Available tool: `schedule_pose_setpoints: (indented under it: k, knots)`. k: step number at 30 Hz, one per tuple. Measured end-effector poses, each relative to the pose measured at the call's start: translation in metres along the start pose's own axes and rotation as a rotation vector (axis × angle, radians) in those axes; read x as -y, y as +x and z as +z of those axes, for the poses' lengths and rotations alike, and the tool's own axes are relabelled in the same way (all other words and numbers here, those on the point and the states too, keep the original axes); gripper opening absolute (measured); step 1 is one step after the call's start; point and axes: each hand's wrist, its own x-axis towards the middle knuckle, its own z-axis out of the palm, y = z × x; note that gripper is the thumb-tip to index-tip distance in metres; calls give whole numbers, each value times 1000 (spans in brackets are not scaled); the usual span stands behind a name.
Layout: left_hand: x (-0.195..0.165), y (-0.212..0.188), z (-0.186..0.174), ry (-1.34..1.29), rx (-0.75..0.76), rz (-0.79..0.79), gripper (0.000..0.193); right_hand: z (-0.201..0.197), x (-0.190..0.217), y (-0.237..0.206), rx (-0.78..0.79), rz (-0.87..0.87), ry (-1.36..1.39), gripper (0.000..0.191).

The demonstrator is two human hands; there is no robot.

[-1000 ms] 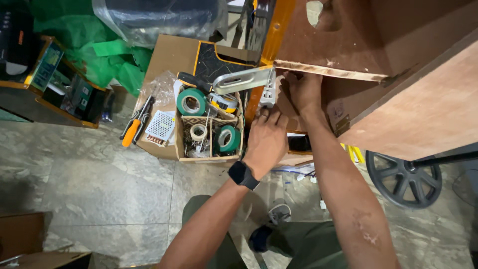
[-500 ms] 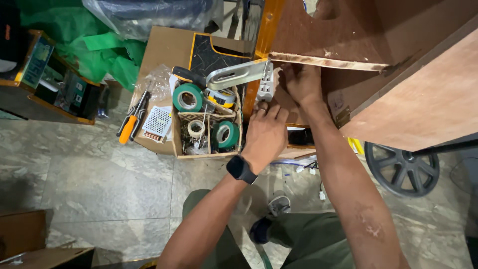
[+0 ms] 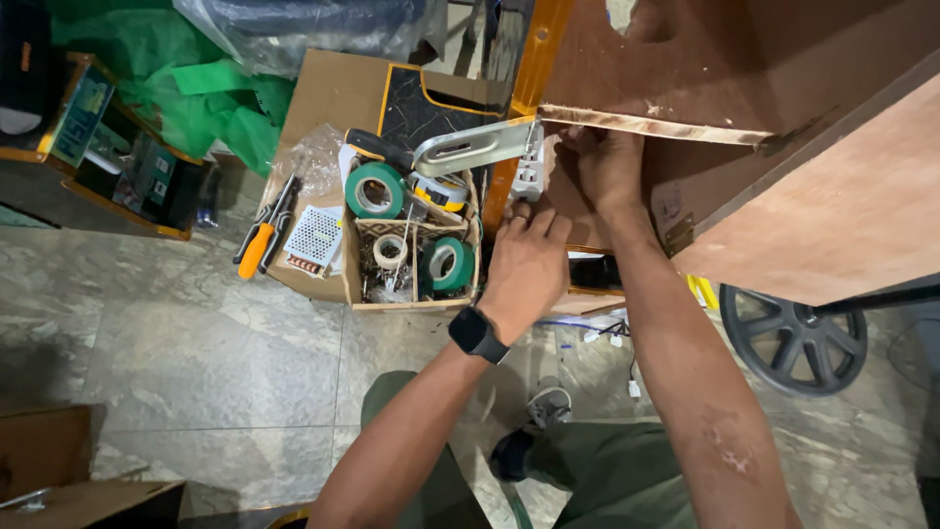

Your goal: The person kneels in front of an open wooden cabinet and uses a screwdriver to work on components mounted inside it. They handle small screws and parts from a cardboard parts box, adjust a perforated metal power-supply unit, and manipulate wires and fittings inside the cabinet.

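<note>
Left hand [image 3: 527,266] fingers together against white socket strip [image 3: 529,168]; right hand [image 3: 607,167] flat on plywood panel [image 3: 685,69], grip unclear

Both forearms are bare from the elbow down, with no sleeves, gloves or rings showing. The left hand [image 3: 527,269] has a black smartwatch [image 3: 477,335] strapped at its wrist: a dark, rounded-rectangular screen on a plain black band. The right hand [image 3: 609,168] wears nothing at the wrist. The right forearm carries a patch of mottled, scar-like marking [image 3: 723,441] on its upper side, towards the elbow. Below the arms, the legs are covered by dark olive-green trousers [image 3: 627,475] of plain cloth. One foot is visible between the knees, wearing a dark shoe [image 3: 511,453] with a rounded toe.
</note>
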Motion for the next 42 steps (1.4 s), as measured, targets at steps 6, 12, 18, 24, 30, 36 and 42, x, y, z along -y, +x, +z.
schedule_pose_setpoints:
  k: [6,12,18,24,30,36,42]
  knots:
    - [1,0,0,-19,-56,31,28,2,26,-13,-30,178,-63,11]
    - [4,0,1,-24,-35,23,29,3,15,-6,1,-29,-42,6]
    - [3,2,3,-19,-86,34,27,6,14,1,-78,177,330,14]
    - [2,2,4,-7,-41,9,26,7,23,1,-108,-143,-117,10]
    - [3,4,6,19,-126,66,28,1,22,-7,-47,-163,-334,13]
    - [3,2,4,-16,-64,13,24,8,16,7,-174,-87,591,13]
    - [2,5,-1,-45,-50,21,25,2,19,-3,-91,-158,-289,18]
